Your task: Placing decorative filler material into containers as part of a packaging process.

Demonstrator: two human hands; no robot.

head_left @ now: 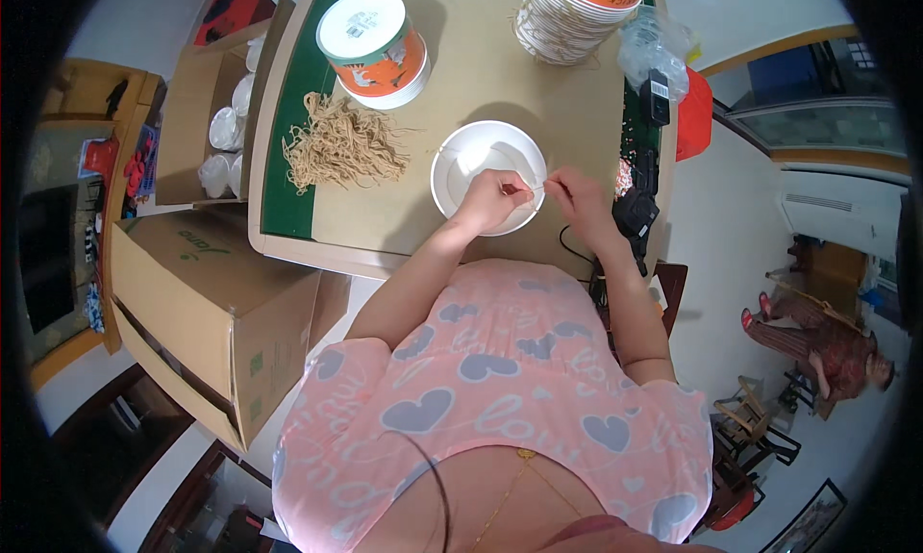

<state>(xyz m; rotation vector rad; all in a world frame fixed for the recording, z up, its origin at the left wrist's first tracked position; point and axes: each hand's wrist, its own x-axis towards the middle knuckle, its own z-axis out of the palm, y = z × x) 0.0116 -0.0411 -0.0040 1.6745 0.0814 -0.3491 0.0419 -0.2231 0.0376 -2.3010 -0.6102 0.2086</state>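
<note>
A white paper bucket [471,154] stands mouth up on the table in front of me, its inside bare. My left hand [492,199] reaches over the bucket's opening, with thumb and finger pinched near its right rim. Just outside that rim my right hand [580,205] pinches too. A thin pale cord seems to run between the fingertips of both hands, at the bucket's side; its ends are hidden by the fingers. To the left lies a tangled pile of tan cords [344,144].
Orange-and-green printed buckets [380,67] stand upside down at far left. A tall stack of nested buckets [567,24] with cords rises at far right. Along the right edge are a plastic bag [654,43] and black devices [635,212]. Cardboard boxes [207,293] stand left; a person [817,346] is at right.
</note>
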